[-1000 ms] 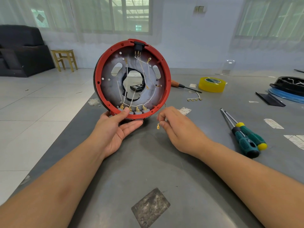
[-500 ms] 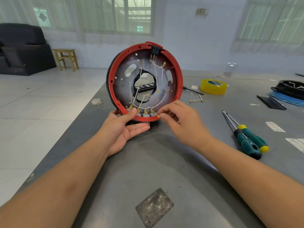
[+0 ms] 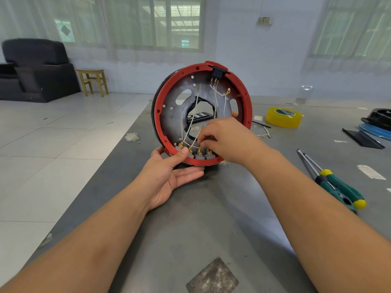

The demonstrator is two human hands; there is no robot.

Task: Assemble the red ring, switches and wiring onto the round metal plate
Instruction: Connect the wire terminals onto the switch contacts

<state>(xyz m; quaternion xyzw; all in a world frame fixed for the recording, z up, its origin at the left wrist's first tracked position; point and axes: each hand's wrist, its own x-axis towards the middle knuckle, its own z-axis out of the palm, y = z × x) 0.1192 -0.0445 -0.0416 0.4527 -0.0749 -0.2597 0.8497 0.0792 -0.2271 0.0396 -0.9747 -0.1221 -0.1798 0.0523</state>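
Pinching wiring (image 3: 193,132) — seemingly — right hand (image 3: 227,140), left hand (image 3: 169,174) propping red ring (image 3: 157,115)

One view only: head-worn, wide-angle, looking forward and down along both forearms, which enter from the lower left and lower right corners. Close range: the grey table (image 3: 211,229) fills the lower and right frame, the hands meeting just above centre. Upper frame takes in the far wall and windows (image 3: 175,22); tiled floor (image 3: 53,144) occupies the left. Straight lines bow toward the edges. No second view to share ground with.
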